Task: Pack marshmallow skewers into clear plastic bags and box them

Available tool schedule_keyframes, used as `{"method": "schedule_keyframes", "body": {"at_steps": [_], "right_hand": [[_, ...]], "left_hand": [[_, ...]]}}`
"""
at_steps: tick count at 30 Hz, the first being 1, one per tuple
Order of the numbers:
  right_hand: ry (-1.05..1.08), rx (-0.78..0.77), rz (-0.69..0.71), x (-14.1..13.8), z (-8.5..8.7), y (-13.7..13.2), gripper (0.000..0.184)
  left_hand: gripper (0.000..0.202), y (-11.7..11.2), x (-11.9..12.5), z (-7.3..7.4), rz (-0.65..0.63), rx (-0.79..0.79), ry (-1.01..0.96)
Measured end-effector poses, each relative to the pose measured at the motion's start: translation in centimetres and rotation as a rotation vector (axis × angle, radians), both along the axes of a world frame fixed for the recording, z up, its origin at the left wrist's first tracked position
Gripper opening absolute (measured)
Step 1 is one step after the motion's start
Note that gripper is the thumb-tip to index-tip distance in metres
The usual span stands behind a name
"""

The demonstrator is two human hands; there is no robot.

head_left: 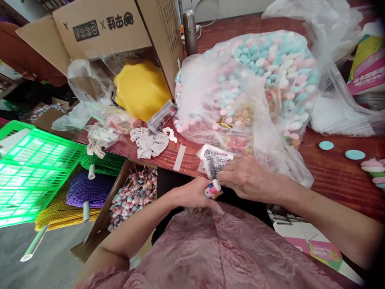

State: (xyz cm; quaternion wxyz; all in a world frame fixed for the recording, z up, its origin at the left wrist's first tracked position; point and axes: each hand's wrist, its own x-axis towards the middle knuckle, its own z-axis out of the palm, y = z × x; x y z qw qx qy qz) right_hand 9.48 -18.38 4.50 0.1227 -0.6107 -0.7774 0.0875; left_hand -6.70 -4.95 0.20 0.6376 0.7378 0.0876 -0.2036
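Just above my lap, my left hand is closed around a small white roll with colourful print; only its upper end shows. Close beside it, at the table's front edge, my right hand has its fingers bent and pressed together on the edge of a stack of small clear plastic bags with black print. Its fingertips are partly hidden. Behind that hand lies a large clear bag of pink, blue and white marshmallows, with smaller ring-shaped candies inside its front part.
A cardboard box stands at the back left with a yellow scalloped tub. Grey cloth lies nearby. Below left are a box of wrapped candies, twisted ropes and a green basket. Blue discs sit right.
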Motion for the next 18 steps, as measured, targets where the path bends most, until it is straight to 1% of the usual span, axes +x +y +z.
{"method": "schedule_keyframes", "body": {"at_steps": [2,4,7,9,12,14,16,18], "right_hand": [[0.014,0.03,0.026,-0.2,-0.2,0.1,0.017],[0.036,0.025,0.056,-0.9,-0.5,0.0,0.015],[0.065,-0.017,0.087,-1.7,-0.8,-0.2,0.01],[0.082,-0.013,0.06,-1.5,-0.5,-0.4,0.01],[0.113,0.1,-0.094,-0.1,0.3,-1.1,0.017],[0.16,0.159,-0.172,0.8,0.6,-1.5,0.021],[0.229,0.17,-0.163,0.9,0.3,-1.7,0.023],[0.283,0.173,-0.136,0.4,-0.5,-1.5,0.025]], "left_hand": [[0.05,-0.1,0.0,0.2,0.034,-0.167,0.115],[0.048,-0.3,0.1,0.3,0.067,-0.233,0.166],[0.043,-0.8,0.5,0.5,0.079,-0.239,0.095],[0.043,-0.9,0.8,0.6,0.104,-0.222,0.025],[0.047,-0.9,0.9,1.1,0.195,-0.194,-0.019],[0.046,-1.0,0.8,1.5,0.223,-0.19,-0.003],[0.048,-1.4,0.7,1.7,0.222,-0.174,-0.01],[0.053,-2.0,0.6,1.3,0.232,-0.137,-0.048]]}}
